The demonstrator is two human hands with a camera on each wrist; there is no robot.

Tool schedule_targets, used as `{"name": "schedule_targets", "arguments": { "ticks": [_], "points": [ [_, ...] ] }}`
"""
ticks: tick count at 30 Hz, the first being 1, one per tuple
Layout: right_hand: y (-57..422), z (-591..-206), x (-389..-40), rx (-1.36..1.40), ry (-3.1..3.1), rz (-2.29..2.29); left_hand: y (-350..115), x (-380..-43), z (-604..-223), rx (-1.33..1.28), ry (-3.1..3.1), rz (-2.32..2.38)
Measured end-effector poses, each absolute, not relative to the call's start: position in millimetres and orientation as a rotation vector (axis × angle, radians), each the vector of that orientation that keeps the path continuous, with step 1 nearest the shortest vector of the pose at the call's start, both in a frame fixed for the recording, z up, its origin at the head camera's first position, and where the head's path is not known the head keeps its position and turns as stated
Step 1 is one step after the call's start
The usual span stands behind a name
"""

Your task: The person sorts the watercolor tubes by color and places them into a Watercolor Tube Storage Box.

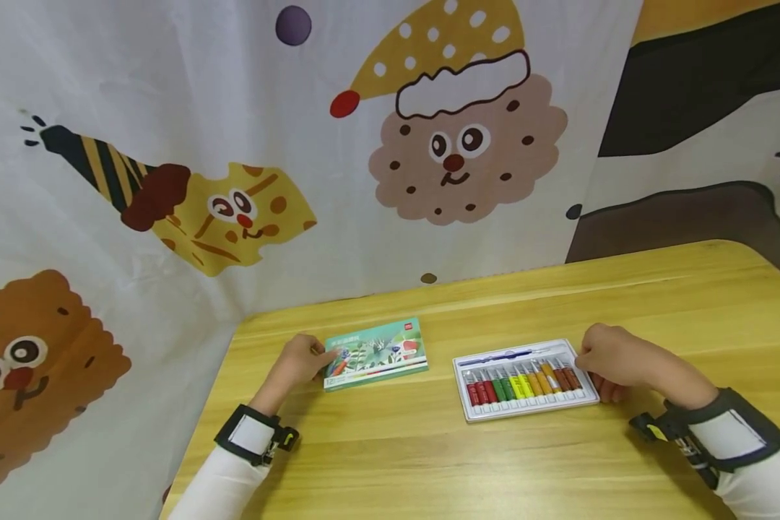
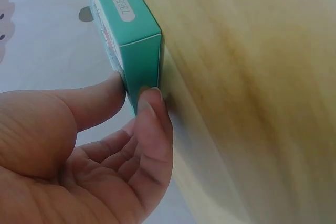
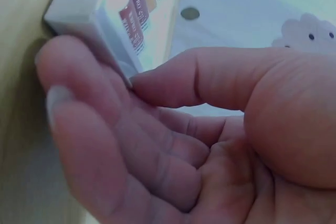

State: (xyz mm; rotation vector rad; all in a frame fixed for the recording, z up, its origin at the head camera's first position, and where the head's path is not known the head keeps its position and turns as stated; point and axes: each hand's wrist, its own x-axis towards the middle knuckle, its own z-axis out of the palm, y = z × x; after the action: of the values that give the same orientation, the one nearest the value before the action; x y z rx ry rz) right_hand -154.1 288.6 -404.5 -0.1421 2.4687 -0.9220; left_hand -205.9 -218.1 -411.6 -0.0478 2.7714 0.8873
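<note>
On the left of the table, a flat green cardboard paint box [image 1: 380,354] with plants printed on its lid lies face up. My left hand [image 1: 302,359] pinches its left end, thumb at the lid edge and fingertips against the green side [image 2: 144,66]. To the right lies a shallow white tray [image 1: 533,411], holding a row of paint tubes [image 1: 523,383] from red through green and yellow to brown. Above them in the tray is a slim blue paintbrush [image 1: 503,357]. My right hand [image 1: 617,357] grips the tray's right end, thumb on the rim [image 3: 123,66] and fingers along its outer side.
The yellow wood-grain table [image 1: 403,455] carries both items, with bare wood between them and in front. Behind it hangs a pale curtain [image 1: 234,87] printed with cartoon biscuits and cheese. Each wrist wears a black strap [image 1: 253,433] over a white sleeve.
</note>
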Motion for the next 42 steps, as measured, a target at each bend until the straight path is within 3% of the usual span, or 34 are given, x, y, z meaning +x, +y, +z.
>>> {"name": "schedule_targets", "arguments": {
  "ticks": [16,42],
  "points": [
    [322,-407,-167,-0.052,2.48,-0.917,-214,-193,-406,-0.065,2.733,0.949],
    [298,-410,-158,-0.046,2.484,-1.004,-179,-178,-410,0.029,2.602,1.102]
  ]
}}
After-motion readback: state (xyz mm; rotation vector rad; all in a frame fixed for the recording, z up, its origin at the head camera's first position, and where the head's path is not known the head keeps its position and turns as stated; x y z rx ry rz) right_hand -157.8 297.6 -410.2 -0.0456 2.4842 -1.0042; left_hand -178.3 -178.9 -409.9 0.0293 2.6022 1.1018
